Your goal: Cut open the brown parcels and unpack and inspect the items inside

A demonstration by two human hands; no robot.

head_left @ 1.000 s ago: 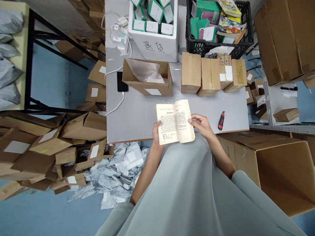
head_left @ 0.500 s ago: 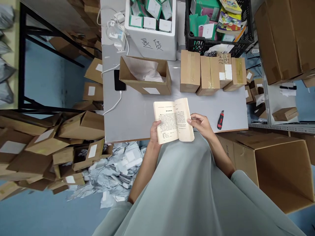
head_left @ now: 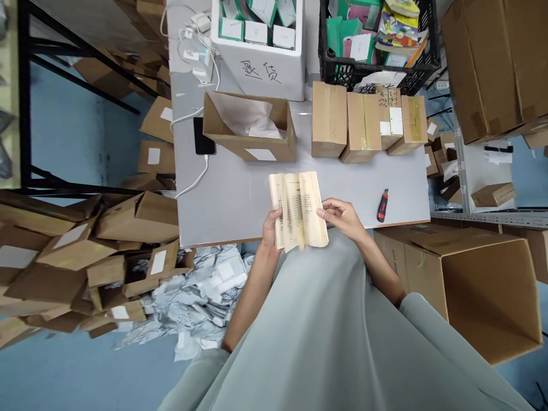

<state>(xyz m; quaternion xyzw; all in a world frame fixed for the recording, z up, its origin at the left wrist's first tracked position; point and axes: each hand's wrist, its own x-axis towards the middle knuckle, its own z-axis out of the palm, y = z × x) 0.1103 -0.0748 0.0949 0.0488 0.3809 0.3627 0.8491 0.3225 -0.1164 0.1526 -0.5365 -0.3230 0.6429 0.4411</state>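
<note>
An open paperback book [head_left: 311, 211] with yellowed printed pages is held up over the front edge of the table. My left hand [head_left: 271, 229] grips its left side, thumb on the page margin. At the right edge, my right hand [head_left: 341, 218] pinches the pages between thumb and fingers. Between the two sides some leaves stand partly raised and look blurred. A red and black box cutter [head_left: 382, 206] lies on the table to the right of my right hand. Beyond the book sits an open cardboard box [head_left: 252, 147] with white paper inside.
Several closed cartons [head_left: 329, 120] stand in a row at the right. Behind are a white foam box [head_left: 274, 74] and a black crate [head_left: 338, 65]. A phone [head_left: 204, 136] lies on the left. A large open carton [head_left: 488, 297] is at the right; empty boxes [head_left: 141, 220] pile up left.
Some leaves of the book have lifted and are turning over in the middle. The right side of the book and my right hand have shifted slightly left.
</note>
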